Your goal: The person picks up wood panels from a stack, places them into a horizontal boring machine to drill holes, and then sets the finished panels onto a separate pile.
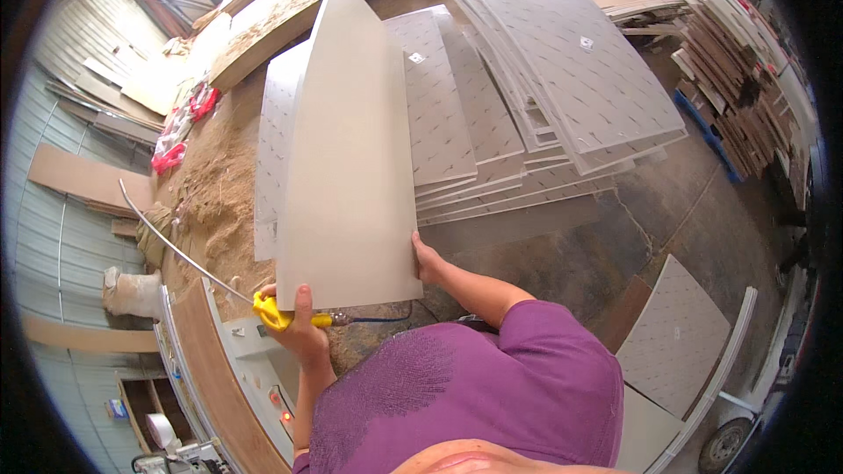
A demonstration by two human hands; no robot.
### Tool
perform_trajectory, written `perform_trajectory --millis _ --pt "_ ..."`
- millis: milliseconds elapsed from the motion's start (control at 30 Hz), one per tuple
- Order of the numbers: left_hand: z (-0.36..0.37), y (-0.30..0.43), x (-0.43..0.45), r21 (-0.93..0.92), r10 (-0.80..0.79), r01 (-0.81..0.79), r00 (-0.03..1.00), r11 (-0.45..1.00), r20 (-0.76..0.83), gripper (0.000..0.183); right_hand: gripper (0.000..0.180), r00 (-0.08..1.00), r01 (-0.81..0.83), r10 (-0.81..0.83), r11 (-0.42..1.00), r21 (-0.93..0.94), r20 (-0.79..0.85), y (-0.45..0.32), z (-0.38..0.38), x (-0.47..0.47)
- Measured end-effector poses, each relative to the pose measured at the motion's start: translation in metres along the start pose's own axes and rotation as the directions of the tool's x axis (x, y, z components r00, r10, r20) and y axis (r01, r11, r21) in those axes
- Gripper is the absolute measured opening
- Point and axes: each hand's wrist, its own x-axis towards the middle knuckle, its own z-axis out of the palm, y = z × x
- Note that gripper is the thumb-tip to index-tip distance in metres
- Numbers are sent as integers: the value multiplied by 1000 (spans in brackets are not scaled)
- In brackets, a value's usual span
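A long beige board (pixel 349 164) stretches away in front of me, its near end close to my body. My left hand (pixel 303 326) grips the near left corner, thumb on the top face. That same hand also holds a yellow air blow gun (pixel 271 311) with a long thin curved nozzle pointing up and left; a dark blue hose joins its fitting (pixel 340 318). At the right edge, close to the near corner, is my right hand (pixel 428 263), its fingers hidden under the board. Beyond and partly beneath lie film-covered panels (pixel 435 118) in loose stacks.
More film-wrapped panels (pixel 586 72) are piled at the far right. Sawdust (pixel 220 224) covers the floor on the left. A machine with a brown top strip (pixel 217 375) and lit red button stands beside my left arm. Scrap boards (pixel 744 85) sit on a blue pallet (pixel 705 131).
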Motion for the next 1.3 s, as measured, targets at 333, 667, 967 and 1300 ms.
perform_trajectory --millis 333,667,967,1300 --pt "-112 73 -45 97 12 14 965 995 -261 44 86 931 85 -148 977 194 334 -7 8 43" --pt "-202 112 -185 371 30 126 922 920 -387 41 65 976 -69 34 985 160 217 -7 72 12" --pt "-290 123 -270 902 -75 254 967 350 -244 37 63 893 78 -14 989 -124 449 18 212 13" --pt "-371 83 -239 753 278 366 769 547 -575 45 62 674 495 -269 856 -150 688 149 422 -39"
